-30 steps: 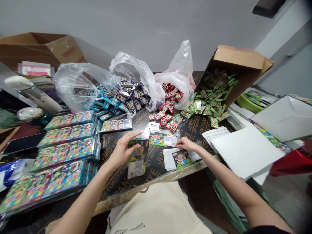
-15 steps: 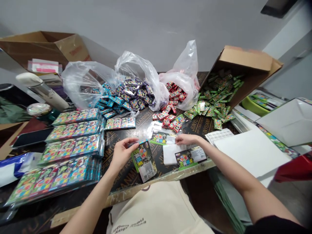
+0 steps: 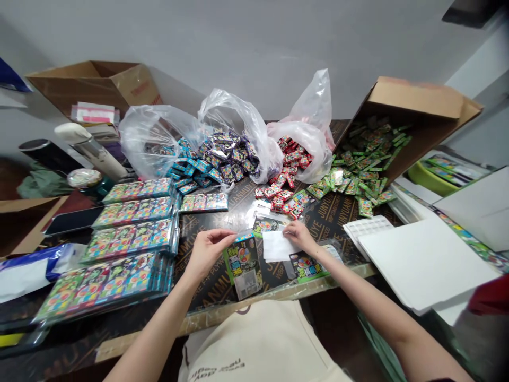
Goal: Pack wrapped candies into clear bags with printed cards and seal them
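My left hand (image 3: pixel 209 249) is closed in a pinch on the top edge of a colourful printed card pack (image 3: pixel 243 261) that lies near the table's front edge. My right hand (image 3: pixel 298 235) rests with fingers curled on a stack of white cards (image 3: pixel 276 246), pinching its upper right corner. Just right of that stack lies another printed pack (image 3: pixel 308 265), partly under my right forearm. A third printed pack (image 3: pixel 265 225) lies just beyond my hands.
Rows of finished colourful packs (image 3: pixel 131 233) cover the left. Behind stand plastic bags of blue and purple sachets (image 3: pixel 214 156) and red sachets (image 3: pixel 292 154), and a tipped cardboard box (image 3: pixel 413 106) spilling green sachets (image 3: pixel 358 170). White sheets (image 3: pixel 421 260) lie at the right.
The pack in my left hand has come down flatter onto the table. My right hand shifted from the pack at the right onto the white card stack.
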Demonstrator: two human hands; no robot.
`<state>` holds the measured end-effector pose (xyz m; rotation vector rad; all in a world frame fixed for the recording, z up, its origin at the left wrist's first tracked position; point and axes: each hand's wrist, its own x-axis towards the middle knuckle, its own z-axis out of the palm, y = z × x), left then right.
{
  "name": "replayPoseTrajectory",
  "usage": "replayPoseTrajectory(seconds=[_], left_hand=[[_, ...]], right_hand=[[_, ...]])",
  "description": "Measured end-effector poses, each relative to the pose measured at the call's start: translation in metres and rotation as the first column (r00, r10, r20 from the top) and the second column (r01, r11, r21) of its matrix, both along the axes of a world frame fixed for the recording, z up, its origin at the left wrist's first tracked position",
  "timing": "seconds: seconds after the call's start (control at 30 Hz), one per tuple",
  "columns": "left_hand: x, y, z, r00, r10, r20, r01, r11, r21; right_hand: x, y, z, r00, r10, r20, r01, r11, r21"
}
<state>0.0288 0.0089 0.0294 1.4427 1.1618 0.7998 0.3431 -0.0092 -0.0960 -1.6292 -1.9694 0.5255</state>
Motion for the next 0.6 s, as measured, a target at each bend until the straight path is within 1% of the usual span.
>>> replayPoseTrajectory(seconds=[0.1, 0.17, 0.2, 0.27, 0.33, 0.37, 0.4, 0.47, 0.53, 0.6], left_hand=[[-0.001, 0.001, -0.001, 1.000, 0.021, 0.020, -0.021, 1.000, 0.004], [-0.001, 0.000, -0.001, 0.999, 0.031, 0.028, -0.031, 0.999, 0.014], [-0.001, 0.000, -0.001, 0.999, 0.030, 0.032, -0.031, 0.999, 0.014], [-0.001, 0.000, -0.002, 0.999, 0.026, 0.039, -0.026, 1.000, 0.005], [0.000, -0.001, -0.003, 0.999, 0.021, 0.038, -0.021, 1.000, -0.001], [0.000, -0.001, -0.003, 0.999, 0.019, 0.035, -0.019, 1.000, 0.001], [0.001, -0.002, -0.004, 0.999, 0.018, 0.033, -0.018, 1.000, 0.007], [0.002, -0.004, -0.004, 1.000, 0.014, 0.028, -0.015, 0.999, 0.031], [0.003, -0.008, -0.004, 1.000, 0.014, 0.020, -0.015, 0.998, 0.064], [0.004, -0.011, -0.002, 1.000, 0.009, 0.009, -0.010, 0.996, 0.093]], right_hand=[[-0.006, -0.007, -0.001, 1.000, -0.023, -0.013, 0.024, 0.999, 0.029], [-0.010, -0.007, 0.005, 0.997, -0.069, -0.040, 0.071, 0.997, 0.039], [-0.014, -0.006, 0.010, 0.994, -0.100, -0.052, 0.103, 0.994, 0.046], [-0.027, -0.003, 0.028, 0.982, -0.156, -0.107, 0.163, 0.985, 0.061], [-0.050, -0.001, 0.053, 0.955, -0.150, -0.254, 0.168, 0.984, 0.050], [-0.063, -0.002, 0.066, 0.923, -0.115, -0.368, 0.135, 0.990, 0.030], [-0.077, -0.004, 0.079, 0.873, -0.061, -0.483, 0.074, 0.997, 0.009], [-0.103, -0.008, 0.098, 0.776, 0.017, -0.631, -0.037, 0.999, -0.019], [-0.121, -0.012, 0.108, 0.716, 0.044, -0.697, -0.095, 0.995, -0.034], [-0.128, -0.013, 0.111, 0.680, 0.040, -0.732, -0.113, 0.992, -0.051]])
